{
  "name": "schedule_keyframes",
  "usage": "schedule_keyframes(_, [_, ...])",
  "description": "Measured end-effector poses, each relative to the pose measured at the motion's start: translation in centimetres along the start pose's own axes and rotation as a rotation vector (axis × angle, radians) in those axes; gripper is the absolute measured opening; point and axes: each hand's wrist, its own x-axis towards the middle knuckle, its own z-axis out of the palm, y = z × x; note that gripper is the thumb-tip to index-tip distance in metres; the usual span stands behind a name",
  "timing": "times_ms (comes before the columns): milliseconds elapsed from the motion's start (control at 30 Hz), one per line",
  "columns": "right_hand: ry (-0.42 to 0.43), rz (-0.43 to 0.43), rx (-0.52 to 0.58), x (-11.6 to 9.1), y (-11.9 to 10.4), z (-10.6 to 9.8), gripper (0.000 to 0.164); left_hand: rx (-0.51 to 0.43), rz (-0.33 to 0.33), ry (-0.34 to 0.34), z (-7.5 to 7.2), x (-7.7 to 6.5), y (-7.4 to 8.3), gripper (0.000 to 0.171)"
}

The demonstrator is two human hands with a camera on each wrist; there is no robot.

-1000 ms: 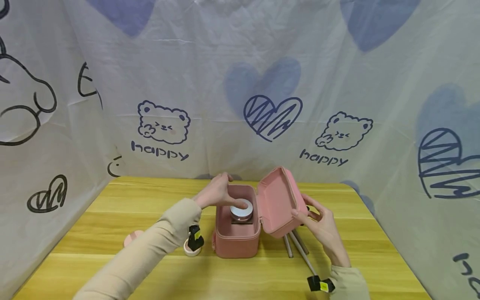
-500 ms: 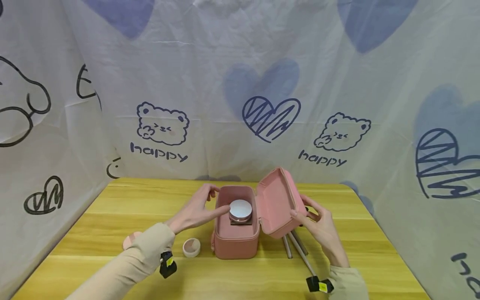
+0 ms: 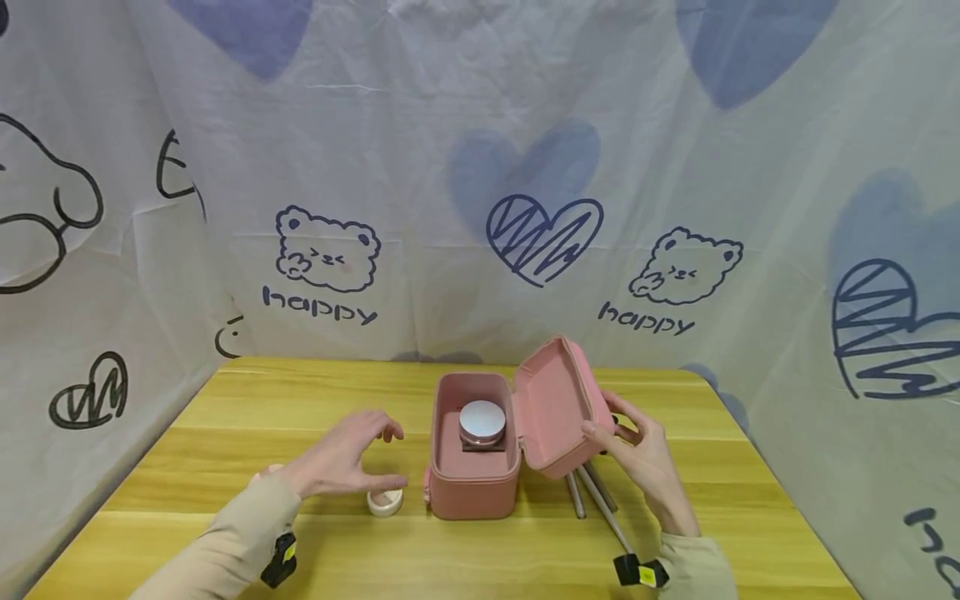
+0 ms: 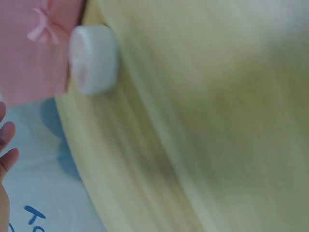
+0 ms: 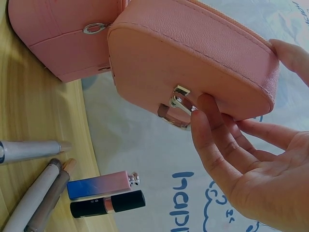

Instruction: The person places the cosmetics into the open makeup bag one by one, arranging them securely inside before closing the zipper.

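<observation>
A pink zip case [image 3: 474, 498] stands on the wooden table with its lid [image 3: 555, 408] raised to the right. Inside it, a round cosmetic jar with a shiny silvery top [image 3: 482, 419] rests on a dark flat piece. My right hand [image 3: 641, 458] holds the lid, thumb at the rim and fingers against its outer face beside the metal handle fitting [image 5: 181, 99]. To the case's left, my left hand [image 3: 341, 458] hovers with nothing in it, fingers spread apart from the thumb. Its thumb overlaps a small round white pot [image 3: 385, 505], seen side-on in the left wrist view.
Slim makeup brushes [image 5: 41, 193] lie right of the case, under the raised lid. Near them are a pink-and-blue lipstick tube [image 5: 99, 186] and a black tube [image 5: 108, 204]. A pale pink item [image 3: 267, 471] shows partly behind the left wrist. A printed cloth [image 3: 450, 250] hangs behind the table.
My left hand has let go of the silvery-topped jar, leaving it inside the case, and has drawn left and toward me to the white pot. The right hand keeps the lid raised.
</observation>
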Motion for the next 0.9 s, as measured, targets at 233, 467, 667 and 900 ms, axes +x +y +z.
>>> schedule_keyframes(233, [-0.002,0.003,-0.003,0.0,0.1,0.0,0.06,0.067,0.012,-0.156,0.8,-1.3,-0.9,0.074])
schedule_keyframes(467, [0.0,0.011,0.002,0.0,0.0,0.0,0.061,0.043,0.044,-0.189,1.1,-1.8,-1.2,0.078])
schedule_keyframes(667, [-0.003,0.003,0.005,-0.1,0.0,0.0,0.061,0.03,0.063,-0.205,1.4,-1.8,-1.4,0.077])
schedule_keyframes(900, [-0.006,0.0,0.003,-0.1,0.0,0.0,0.061,0.02,0.059,-0.224,1.7,-1.9,-1.5,0.073])
